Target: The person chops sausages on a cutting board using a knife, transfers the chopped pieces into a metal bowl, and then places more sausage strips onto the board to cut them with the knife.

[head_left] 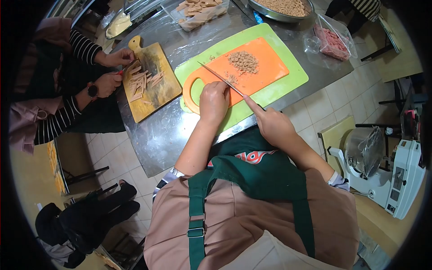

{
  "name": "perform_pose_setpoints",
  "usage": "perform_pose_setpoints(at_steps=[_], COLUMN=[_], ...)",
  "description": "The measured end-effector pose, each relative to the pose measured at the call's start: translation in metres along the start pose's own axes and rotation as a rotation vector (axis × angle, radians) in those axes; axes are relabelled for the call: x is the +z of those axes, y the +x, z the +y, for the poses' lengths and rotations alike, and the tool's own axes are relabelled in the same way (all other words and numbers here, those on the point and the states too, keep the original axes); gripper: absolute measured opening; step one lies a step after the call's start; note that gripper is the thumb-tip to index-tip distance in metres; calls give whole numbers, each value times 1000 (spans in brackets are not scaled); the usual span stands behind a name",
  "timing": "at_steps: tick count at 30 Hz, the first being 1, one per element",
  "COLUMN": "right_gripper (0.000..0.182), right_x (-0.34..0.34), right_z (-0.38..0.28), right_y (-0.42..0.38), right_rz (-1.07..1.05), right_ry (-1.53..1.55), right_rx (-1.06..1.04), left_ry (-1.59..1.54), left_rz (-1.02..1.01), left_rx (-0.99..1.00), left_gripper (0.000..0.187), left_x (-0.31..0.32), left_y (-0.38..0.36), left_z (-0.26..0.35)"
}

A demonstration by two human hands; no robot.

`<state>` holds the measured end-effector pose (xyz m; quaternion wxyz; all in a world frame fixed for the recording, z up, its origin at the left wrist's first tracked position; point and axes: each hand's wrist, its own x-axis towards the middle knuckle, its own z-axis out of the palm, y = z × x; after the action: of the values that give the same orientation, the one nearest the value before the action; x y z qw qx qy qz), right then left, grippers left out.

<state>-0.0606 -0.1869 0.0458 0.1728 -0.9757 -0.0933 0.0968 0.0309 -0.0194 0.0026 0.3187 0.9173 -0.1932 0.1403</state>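
Note:
My right hand (275,126) is wrapped round the handle of a knife (220,78), its index finger stretched along the top of the blade. The blade lies slantwise over an orange cutting board (270,58). Close beside it, my left hand (214,102) rests on the board with curled fingers; whatever is under them is hidden. Beyond the blade sits a pile of small brown diced pieces (243,62), with finer crumbs (232,79) nearer the knife. A larger green cutting board (288,80) lies under the orange one.
At left, a co-worker's hands (110,83) cut pinkish strips on a wooden board (164,92). A plastic tub of brown slabs (198,20), a metal bowl of diced pieces (283,11) and a container of pink food (333,42) line the far side. A mixer (382,173) stands right.

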Motion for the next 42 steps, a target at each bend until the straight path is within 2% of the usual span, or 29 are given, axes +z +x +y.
perform_pose_setpoints(at_steps=[5,8,11,17,24,27,29,33,35,39,41,42], right_gripper=[60,58,56,55,55,56,57,57,55,55,57,57], right_x=[-5,-22,-9,-6,-18,0,6,-17,-23,0,9,7], right_z=[5,-9,-3,5,-6,2,10,-3,-10,-3,0,0], right_y=[6,-11,-7,11,-5,11,21,5,-5,5,11,11], right_rz=[53,-39,-59,1,-82,-69,31,18,-70,-92,88,91], right_ry=[165,89,116,246,124,163,306,216,104,123,202,203], right_rx=[-58,-2,25,-38,-16,-22,-99,-86,-54,-6,-99,-101], left_ry=[-36,-26,-41,-73,-12,-53,-74,-57,-81,-133,-139,-145], left_rz=[43,36,13,62,-8,11,15,-22,-23,32,19,9], left_rx=[20,10,-2,8,-25,2,-8,-88,-100,-107,-120,-134], left_gripper=[5,4,5,6,9,9,9,10,9,7,8,8], left_x=[1,1,0,-1,-5,-5,-5,-7,-5,-9,-10,-11], left_y=[0,2,1,-1,1,1,0,0,0,2,-2,-2], left_z=[0,0,-1,-2,-6,-9,-10,-11,-11,-8,-10,-10])
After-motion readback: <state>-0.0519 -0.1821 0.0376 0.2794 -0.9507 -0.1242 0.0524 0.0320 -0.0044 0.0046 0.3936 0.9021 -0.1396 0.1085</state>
